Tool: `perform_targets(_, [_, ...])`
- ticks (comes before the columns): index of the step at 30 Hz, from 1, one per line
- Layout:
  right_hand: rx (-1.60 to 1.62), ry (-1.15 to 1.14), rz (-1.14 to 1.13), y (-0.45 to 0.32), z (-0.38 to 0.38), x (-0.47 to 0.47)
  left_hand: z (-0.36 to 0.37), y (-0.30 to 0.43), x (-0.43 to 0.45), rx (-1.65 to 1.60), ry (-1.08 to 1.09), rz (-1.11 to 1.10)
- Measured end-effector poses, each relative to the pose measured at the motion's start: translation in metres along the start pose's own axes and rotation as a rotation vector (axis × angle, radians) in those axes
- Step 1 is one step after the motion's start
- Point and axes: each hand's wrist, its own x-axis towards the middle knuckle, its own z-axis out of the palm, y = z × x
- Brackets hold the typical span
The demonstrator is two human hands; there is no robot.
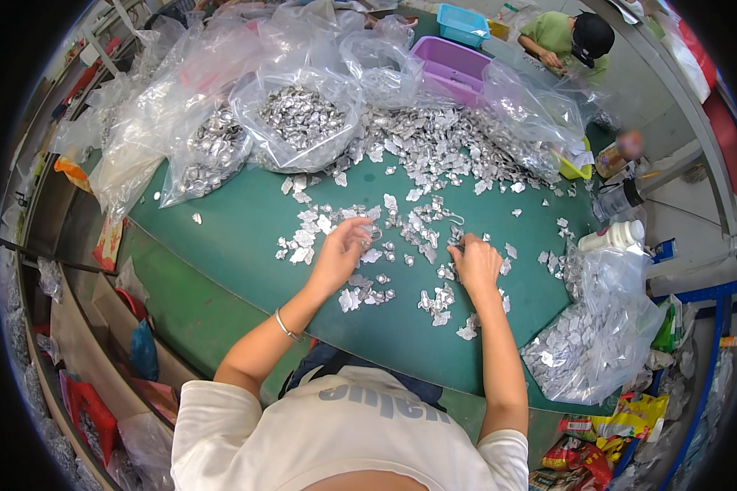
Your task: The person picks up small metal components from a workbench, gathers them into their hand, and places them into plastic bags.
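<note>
Small silvery metal pieces [305, 234] lie scattered and in little clusters on a green tabletop [221, 245]. My left hand [343, 248], a bangle on its wrist, has thumb and fingertips close together at a small silvery piece with a hook or ring; whether it is gripped cannot be told. To the right, my right hand [476, 261] reaches down with its fingertips at another small piece, mostly hidden by the fingers. Between the hands lie several more pieces and a curved hook [456, 218]. Nearer my body sits a cluster of figure-shaped pieces [437, 301].
A large heap of metal pieces [430, 141] spreads along the back beside an open plastic bag of pieces [301, 123] and a purple bin [451, 70]. At right are another filled bag [589, 350], a white bottle [611, 236] and a dark-lidded bottle [617, 199]. A co-worker [568, 43] sits beyond.
</note>
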Motion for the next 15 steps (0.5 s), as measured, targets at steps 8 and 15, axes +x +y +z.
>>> perform_targets(8, [0.583,-0.025,0.006,-0.006,-0.029,-0.014,0.042,-0.008,-0.016,-0.944,-0.389,-0.659])
perform_targets(15, [0.762,-0.085,-0.104,-0.026,-0.035,0.0,0.068,-0.033,-0.015,-1.288,-0.446,-0.881])
